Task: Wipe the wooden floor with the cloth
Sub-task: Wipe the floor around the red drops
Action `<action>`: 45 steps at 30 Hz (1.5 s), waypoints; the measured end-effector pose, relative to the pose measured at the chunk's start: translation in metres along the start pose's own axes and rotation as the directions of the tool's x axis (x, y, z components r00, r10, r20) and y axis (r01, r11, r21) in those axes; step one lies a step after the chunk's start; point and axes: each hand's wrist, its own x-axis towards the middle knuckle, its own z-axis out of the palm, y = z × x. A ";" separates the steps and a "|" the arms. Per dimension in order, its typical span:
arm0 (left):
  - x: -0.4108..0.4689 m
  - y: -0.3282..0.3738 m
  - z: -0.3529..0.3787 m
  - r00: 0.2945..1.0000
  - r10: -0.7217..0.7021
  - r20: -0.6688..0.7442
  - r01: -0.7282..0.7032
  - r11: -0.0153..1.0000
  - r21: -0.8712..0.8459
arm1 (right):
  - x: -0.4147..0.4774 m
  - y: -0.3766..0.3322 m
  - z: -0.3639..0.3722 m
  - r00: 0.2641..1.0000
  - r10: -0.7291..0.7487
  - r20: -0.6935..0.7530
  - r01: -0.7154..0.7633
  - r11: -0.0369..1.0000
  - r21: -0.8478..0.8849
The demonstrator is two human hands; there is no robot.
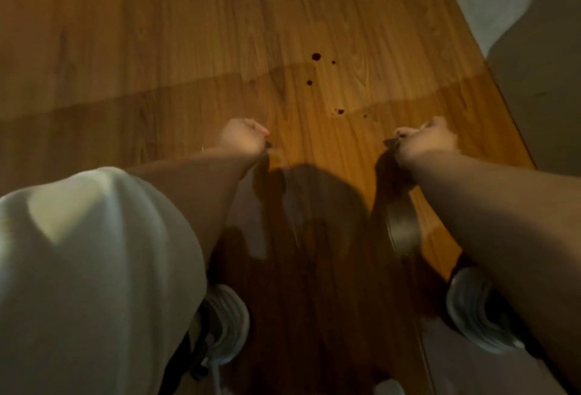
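Holding one dark cloth stretched between two fists, above the wooden floor. Grip: left hand clenched round one top corner, right hand clenched round the other, bunched fabric poking out of each fist on the inner side. Hanging from both grips toward the feet, middle part smeared by blur and merged with a dark shadow on the boards. Lower edge touching the floor or not: cannot tell.

Floor: warm brown glossy planks, grain running away from the feet, brighter on the far half, shaded on the near half. Scattered dark red drops on the boards just beyond the hands, closer to the floor's right edge than its left. Counted: five clear drops, largest one farthest away. Finer specks around them too small to count. Nearest drops just past the gap between the fists, apart from the cloth.

Along the floor's right edge: grey surface, flat, wall or covering not identifiable.

Near edge of view: two light grey shoes, left shoe and right shoe, one under each bare forearm, well apart, cloth hanging between. Lower left: pale garment bulging up, hiding the floor's near left corner.
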 end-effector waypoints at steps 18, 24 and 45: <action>0.060 -0.010 0.013 0.968 0.068 0.242 -0.212 0.736 0.642 | 0.036 -0.028 0.022 0.848 -0.512 0.133 0.484 0.648 -0.588; 0.080 0.001 0.027 0.975 0.051 0.218 -0.188 0.709 0.679 | 0.015 -0.033 0.065 0.779 -0.573 0.256 0.622 0.652 -0.433; 0.100 0.020 0.048 0.960 -0.122 0.253 -0.113 0.656 0.746 | 0.019 -0.058 0.093 0.434 -0.731 0.527 0.901 0.350 -0.257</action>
